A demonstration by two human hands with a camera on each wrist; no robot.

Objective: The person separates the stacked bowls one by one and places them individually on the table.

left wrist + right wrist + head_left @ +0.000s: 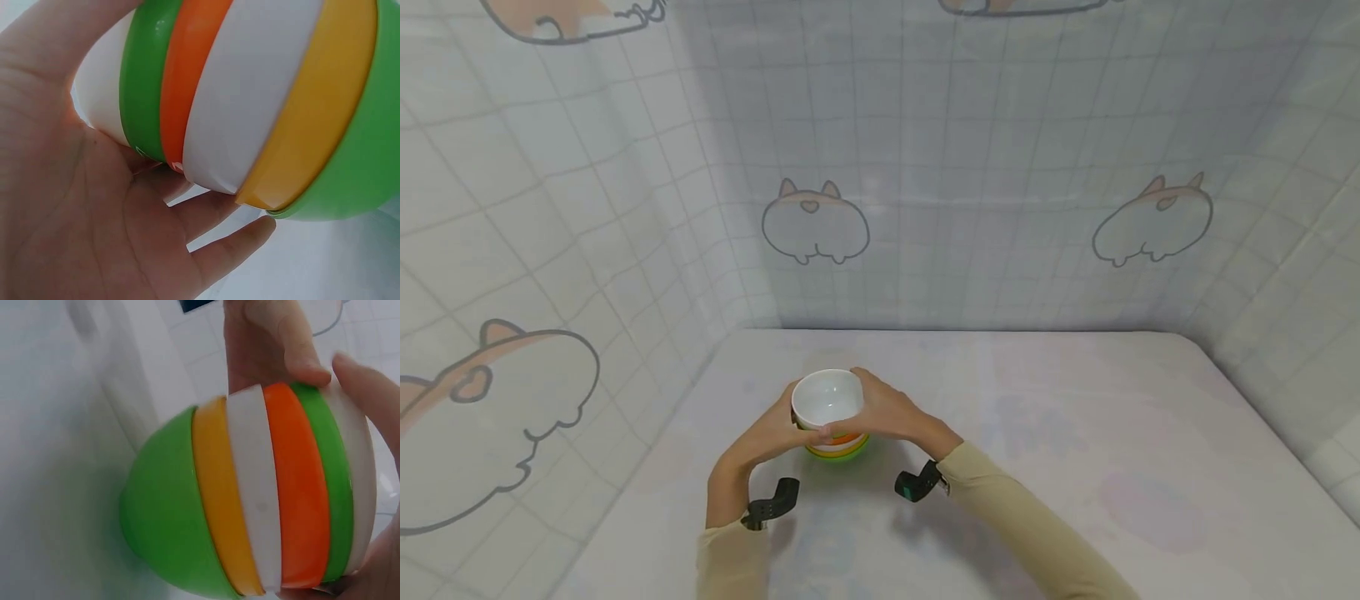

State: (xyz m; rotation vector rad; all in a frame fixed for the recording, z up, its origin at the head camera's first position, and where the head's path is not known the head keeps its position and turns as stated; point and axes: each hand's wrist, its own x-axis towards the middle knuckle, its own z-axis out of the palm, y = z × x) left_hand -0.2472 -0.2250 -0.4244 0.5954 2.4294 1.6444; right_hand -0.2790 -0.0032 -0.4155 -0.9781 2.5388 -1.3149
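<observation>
A stack of nested bowls stands upright on the table. Its top white bowl [827, 400] faces up with nothing inside. Below the white one, the right wrist view has a green bowl [331, 481], an orange bowl [299, 494], another white bowl [255, 487], a yellow bowl [224, 494] and a light green bowl [169, 506] at the bottom. My left hand [772, 433] grips the stack's upper part from the left. From the right, my right hand [887, 408] holds it, fingers behind and thumb in front. Both thumbs come close together at the near side.
The table [1022, 467] has a pale patterned cover and extends far to the right of the bowls. A grid-patterned curtain [970, 183] with animal drawings hangs behind and along both sides. Black wrist mounts [771, 504] sit on both forearms.
</observation>
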